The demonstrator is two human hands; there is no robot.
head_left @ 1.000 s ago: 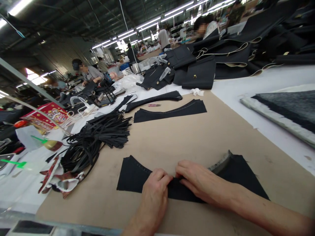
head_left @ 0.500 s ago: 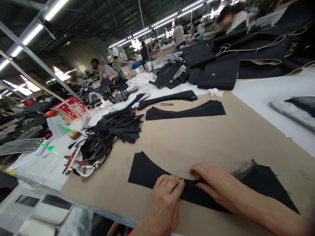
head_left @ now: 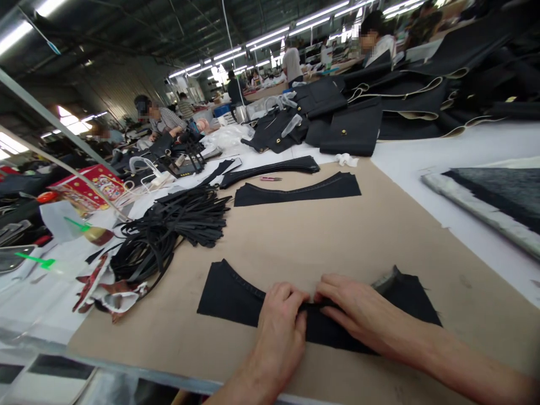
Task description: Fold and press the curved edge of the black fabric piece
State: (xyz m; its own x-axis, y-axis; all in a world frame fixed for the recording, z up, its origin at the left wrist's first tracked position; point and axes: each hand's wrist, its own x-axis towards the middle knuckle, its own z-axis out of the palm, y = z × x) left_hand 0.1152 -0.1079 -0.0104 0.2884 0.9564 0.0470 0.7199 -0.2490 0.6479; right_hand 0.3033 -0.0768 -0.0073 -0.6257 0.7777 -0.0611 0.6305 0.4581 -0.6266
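Right of the strap bundle [head_left: 175,222], the left hand [head_left: 282,323] and right hand [head_left: 354,304] pinch the black piece [head_left: 325,331] along its curved edge, apparently folded down bundle-side, the farther end not yet.

worn on the head, the one camera looks forward and down across the table [head_left: 407,160], hands [head_left: 282,326] close below, the workshop [head_left: 112,90] far beyond.

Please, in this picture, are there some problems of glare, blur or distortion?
Head view: a ceiling tube burns out white; head view: left hand, right hand and near black piece look fairly clear, distant workers softer; head view: the scene leans, stretched toward the edges.
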